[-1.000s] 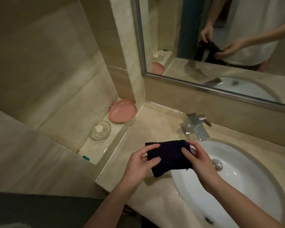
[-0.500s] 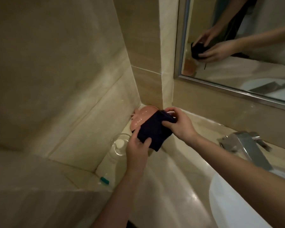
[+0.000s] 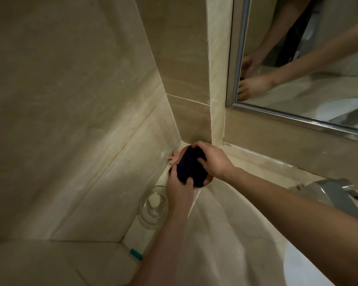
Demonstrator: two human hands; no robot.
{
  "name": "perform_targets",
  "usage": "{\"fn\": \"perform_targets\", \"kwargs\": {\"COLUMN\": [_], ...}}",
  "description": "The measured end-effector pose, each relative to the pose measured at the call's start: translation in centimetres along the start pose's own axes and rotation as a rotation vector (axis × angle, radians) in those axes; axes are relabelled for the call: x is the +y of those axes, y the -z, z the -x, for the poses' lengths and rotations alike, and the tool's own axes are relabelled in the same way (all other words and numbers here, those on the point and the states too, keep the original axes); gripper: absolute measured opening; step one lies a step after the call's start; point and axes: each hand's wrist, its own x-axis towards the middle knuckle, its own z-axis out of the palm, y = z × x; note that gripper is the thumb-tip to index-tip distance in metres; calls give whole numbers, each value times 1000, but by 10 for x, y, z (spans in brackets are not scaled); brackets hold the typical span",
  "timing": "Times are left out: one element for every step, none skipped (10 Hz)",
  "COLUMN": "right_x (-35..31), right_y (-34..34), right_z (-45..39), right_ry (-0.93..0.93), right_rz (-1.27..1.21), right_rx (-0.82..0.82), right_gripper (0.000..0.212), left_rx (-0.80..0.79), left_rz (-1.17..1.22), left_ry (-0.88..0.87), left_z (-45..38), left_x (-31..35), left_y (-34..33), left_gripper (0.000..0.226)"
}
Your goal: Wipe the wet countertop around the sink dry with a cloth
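Observation:
A dark navy cloth (image 3: 191, 168), bunched up, is held by both hands over the pink dish (image 3: 175, 156) in the far left corner. My left hand (image 3: 180, 187) grips its near end from below. My right hand (image 3: 213, 161) presses on its far side from the right. The beige stone countertop (image 3: 225, 230) runs from that corner toward me. The white sink basin (image 3: 310, 265) shows at the lower right. The pink dish is mostly hidden under the cloth.
A clear glass dish (image 3: 153, 207) with a white soap piece sits on the lower side ledge beside my left wrist. A small teal object (image 3: 135, 254) lies further along that ledge. The chrome faucet (image 3: 335, 193) stands at right, below the mirror (image 3: 308, 58). Tiled walls close in the corner.
Both hands carried the cloth from above the sink's left rim to the far left corner and lowered it onto the pink dish. The view swung left and closer.

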Motion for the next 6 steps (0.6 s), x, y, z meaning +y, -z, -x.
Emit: {"fn": "perform_targets", "kwargs": {"right_x": [2,0,-3,-12,-12,-14], "right_y": [-5,-9,-16,-15,-8,8], "right_z": [-4,-5,-4,2,24,61], "right_ry": [15,20,46,57,53,11], "right_rz": [48,136,285,354,292,258], "right_rx": [-2,2,69,120,141,183], "right_gripper": [46,45,42,42,49,47], "left_rx": [31,21,1,-17,-31,11], "left_rz": [-96,-269,-354,-359,-375,-416], "left_ry": [-18,-22,-24,-87,-160,-284], "left_z": [-2,-3,-2,-4,-3,0], "left_x": [-2,-2,-5,-10,-13,-16], "left_y": [2,3,3,6,7,10], "left_gripper": [58,56,55,55,64,63]}}
